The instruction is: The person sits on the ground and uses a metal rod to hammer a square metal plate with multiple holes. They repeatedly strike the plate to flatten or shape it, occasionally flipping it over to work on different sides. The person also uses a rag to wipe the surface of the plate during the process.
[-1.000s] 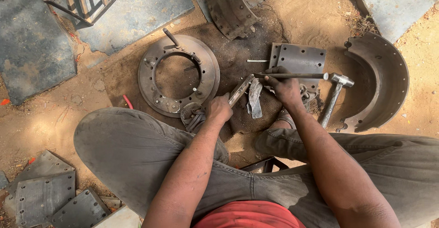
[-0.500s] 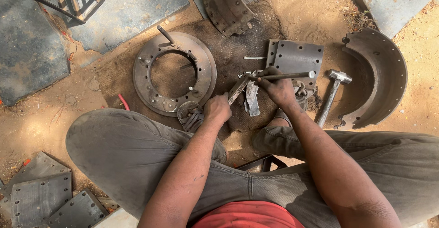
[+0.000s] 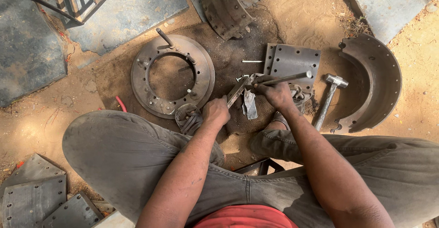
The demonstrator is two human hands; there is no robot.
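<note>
Pliers [image 3: 238, 90] sit clamped in left hand [image 3: 216, 111]; right hand [image 3: 276, 94] grips metal rod [image 3: 286, 78] just beyond.

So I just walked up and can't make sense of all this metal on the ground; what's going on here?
A person sits on sandy ground working with both hands. The left hand grips a flat metal tool, and the right hand holds a long steel rod against it. A hammer lies untouched beside the right hand. A round metal plate and a curved brake shoe lie nearby.

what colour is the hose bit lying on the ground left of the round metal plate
Red: the short curved hose piece lies beside the round metal plate, seen in the head view.
</note>
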